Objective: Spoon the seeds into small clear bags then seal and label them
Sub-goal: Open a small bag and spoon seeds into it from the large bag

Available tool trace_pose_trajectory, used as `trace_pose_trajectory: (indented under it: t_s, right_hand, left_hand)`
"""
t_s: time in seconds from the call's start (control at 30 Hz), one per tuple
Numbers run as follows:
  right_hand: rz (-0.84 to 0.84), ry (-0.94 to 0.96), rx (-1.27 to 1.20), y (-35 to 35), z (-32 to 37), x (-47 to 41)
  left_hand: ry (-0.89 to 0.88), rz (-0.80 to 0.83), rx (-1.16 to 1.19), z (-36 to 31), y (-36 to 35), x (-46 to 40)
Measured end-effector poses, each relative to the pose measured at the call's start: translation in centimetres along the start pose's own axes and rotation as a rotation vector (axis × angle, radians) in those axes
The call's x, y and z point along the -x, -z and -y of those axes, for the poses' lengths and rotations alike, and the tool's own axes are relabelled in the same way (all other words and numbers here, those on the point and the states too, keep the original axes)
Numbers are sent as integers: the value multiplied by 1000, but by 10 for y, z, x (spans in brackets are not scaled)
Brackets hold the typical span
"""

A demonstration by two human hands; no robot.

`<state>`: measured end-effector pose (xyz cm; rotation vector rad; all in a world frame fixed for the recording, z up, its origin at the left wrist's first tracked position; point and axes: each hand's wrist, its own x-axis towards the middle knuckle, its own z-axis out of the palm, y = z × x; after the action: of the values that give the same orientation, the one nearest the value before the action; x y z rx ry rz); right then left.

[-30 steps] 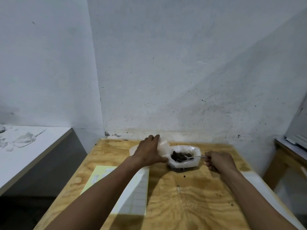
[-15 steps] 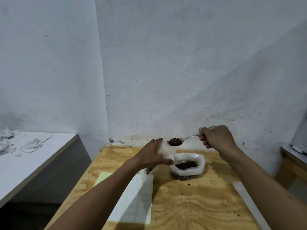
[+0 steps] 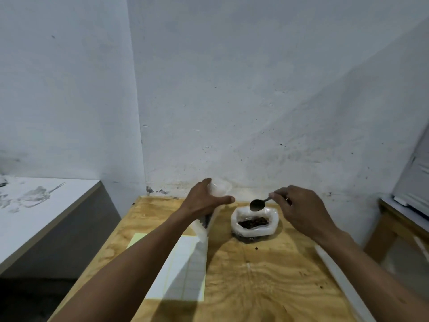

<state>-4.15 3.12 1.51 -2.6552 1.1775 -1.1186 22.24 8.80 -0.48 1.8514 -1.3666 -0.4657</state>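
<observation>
The left hand [image 3: 205, 201] reaches forward with thumb out to the right, fingers wrapped round the mouth of a small clear bag [image 3: 210, 213] that it holds upright above the table [image 3: 255, 282]; dark seeds show low in the bag. The right hand [image 3: 299, 210] pinches the handle of a spoon [image 3: 257, 204], bowl tipped and hanging just above the open seed bag [image 3: 254, 223]. Half a second ago the spoon was heaped and lifted at the small bag's mouth; now it looks emptied and has swung back right, lower. A label sheet [image 3: 183, 270] lies under the left forearm.
</observation>
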Motion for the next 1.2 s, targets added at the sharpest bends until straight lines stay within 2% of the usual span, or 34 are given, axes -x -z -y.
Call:
trace_pose_trajectory:
  t_s: [0.1, 0.2, 0.4, 0.57, 0.67, 0.77, 0.87, 0.93, 1.03, 1.1, 1.2]
  right_hand:
    - [-17, 186, 211, -20, -9, 27]
    - [1, 303, 288, -36, -12, 46]
    - [112, 348, 320, -52, -16, 59]
    - [321, 394, 345, -40, -15, 44]
    - [304, 225, 178, -31, -8, 30]
    - [253, -61, -220, -21, 14, 16]
    - [417, -287, -535, -18, 40, 8]
    - [488, -340, -556, -22, 53, 7]
    - [417, -399, -654, -31, 59, 3]
    - [376, -456, -767, -33, 57, 0]
    - [412, -500, -857, -29, 53, -4]
  left_hand:
    - [17, -23, 76, -2, -1, -1]
    - [13, -40, 128, -6, -1, 1]
    - [-8, -47, 152, -10, 2, 6]
    - [-3, -40, 163, -14, 3, 9]
    - [-2, -34, 191, -21, 1, 12]
    - [6, -26, 285, -32, -4, 15]
    - [44, -35, 430, -49, -9, 17]
    - [81, -33, 494, -61, -12, 18]
    - [81, -34, 568, -67, -12, 18]
    - [56, -84, 609, -67, -5, 19]
    - [33, -181, 683, -61, 9, 16]
